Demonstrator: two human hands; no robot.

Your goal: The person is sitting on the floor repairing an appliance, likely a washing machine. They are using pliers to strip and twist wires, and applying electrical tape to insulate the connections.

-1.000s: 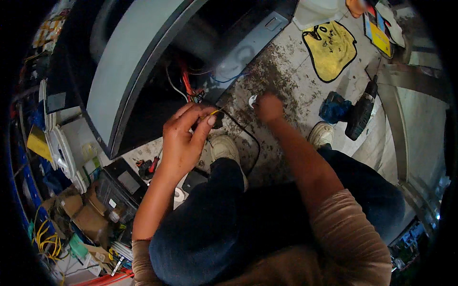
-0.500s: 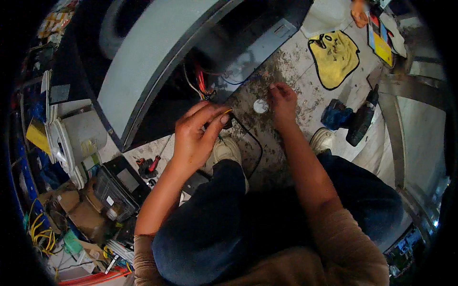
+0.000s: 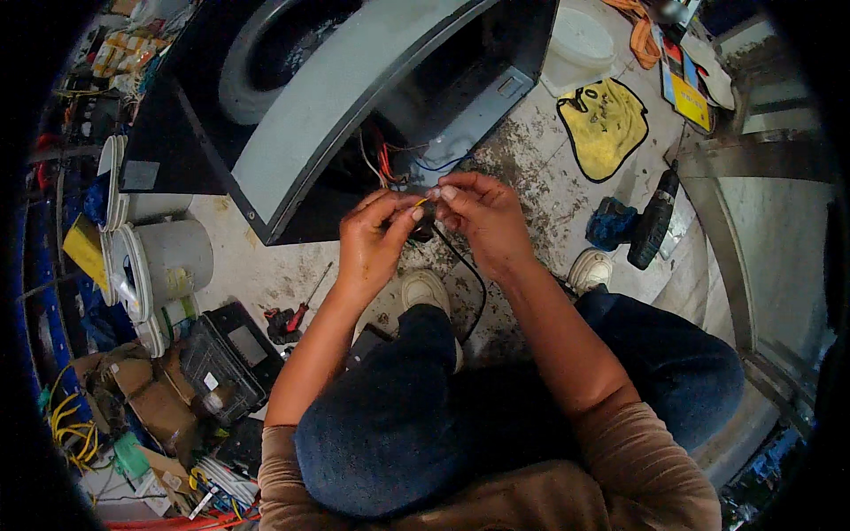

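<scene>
My left hand (image 3: 376, 239) pinches a short yellow wire (image 3: 422, 202) between thumb and forefinger. At the wire's end, the closed fingertips of my right hand (image 3: 485, 219) meet those of the left; what they grip is too small to make out. Below the fingers a black cable (image 3: 467, 263) curves down toward my shoes. Just beyond both hands stands a large dark cabinet (image 3: 354, 84) with a curved grey edge, open on this side. Red wires (image 3: 382, 159) and a blue wire (image 3: 447, 165) hang out of its opening.
On the right lie a cordless drill (image 3: 653, 221) and a yellow cloth (image 3: 604, 128) on a dirt-strewn floor. A white bucket (image 3: 577, 49) stands behind. Left are a screwdriver (image 3: 310, 301), a black tool case (image 3: 232, 354), another white bucket (image 3: 181, 257) and cardboard (image 3: 155, 398).
My right hand has moved left from beside a round white thing on the floor to the wire in my left hand. That round thing is now out of sight. The whole view has shifted somewhat.
</scene>
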